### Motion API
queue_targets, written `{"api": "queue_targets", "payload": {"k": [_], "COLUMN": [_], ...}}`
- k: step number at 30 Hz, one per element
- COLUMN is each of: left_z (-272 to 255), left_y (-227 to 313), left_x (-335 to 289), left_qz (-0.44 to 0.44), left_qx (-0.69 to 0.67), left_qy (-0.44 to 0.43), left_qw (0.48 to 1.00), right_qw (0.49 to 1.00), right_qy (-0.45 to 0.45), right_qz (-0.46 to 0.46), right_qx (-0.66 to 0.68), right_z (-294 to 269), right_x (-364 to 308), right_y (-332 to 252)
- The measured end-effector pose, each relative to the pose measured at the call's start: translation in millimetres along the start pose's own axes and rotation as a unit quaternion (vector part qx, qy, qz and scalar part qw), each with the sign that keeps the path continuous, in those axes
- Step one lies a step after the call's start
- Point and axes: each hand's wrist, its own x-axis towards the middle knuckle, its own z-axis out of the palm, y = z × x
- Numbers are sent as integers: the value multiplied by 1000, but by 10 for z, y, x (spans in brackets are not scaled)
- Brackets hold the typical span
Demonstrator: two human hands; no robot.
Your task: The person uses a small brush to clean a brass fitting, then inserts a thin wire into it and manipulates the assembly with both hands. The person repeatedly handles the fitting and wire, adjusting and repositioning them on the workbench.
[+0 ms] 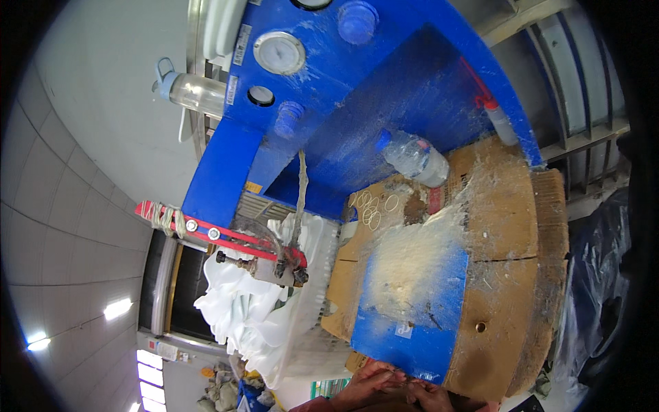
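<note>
Saw the blue sheet (429, 349) lying flat on the cardboard (508, 302), nearer its left edge than its right, with a heap of pale powder (405, 268) across the sheet's far half and over its far edge. Laid there, presumably, to give the powder a smooth bed.

Saw both hands at the sheet's near edge, close together: left hand (372, 386) with fingers curled inward, right hand (427, 396) also bent at the fingers and partly cut off by the lower rim of the view. Held so near each other, perhaps, to let the fingertips meet. Could not tell of anything gripped in either, nor how tightly each was closed.

Found pale rings (368, 209) loose near the cardboard's far left corner, possibly left there within reach. Found a clear bottle (419, 159) tilted at the far edge, cap toward the blue machine (384, 96), and a red-topped tube (503, 125) against its wall by the far right corner, perhaps for support.

Beyond the left edge, saw white pieces (237, 309) heaped together and a red bar (237, 239) with string (163, 218) wound around its end, likely for grip.
</note>
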Motion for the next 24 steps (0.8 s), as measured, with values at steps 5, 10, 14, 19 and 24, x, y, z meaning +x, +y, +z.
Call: {"api": "queue_targets", "payload": {"k": [5,10,14,19,24], "left_z": [129,251,252,267,408], "left_y": [102,283,196,194,311], "left_x": [-8,-14,43,-16,9], "left_qz": [-58,-161,-149,-176,-206], "left_qx": [-11,17,91,32,29], "left_qy": [64,132,142,171,228], "left_qw": [996,978,974,969,951], "right_qw": [977,955,945,935,926], "right_qy": [31,40,42,36,22], "right_qz": [-127,-189,-209,-225,-243], "right_qx": [-166,-226,-248,-270,-290], "right_z": [-18,-42,-55,-85,-96], "right_x": [-20,-66,-163,-266,-282], "right_y": [-94,-120,-123,-140,-192]}}
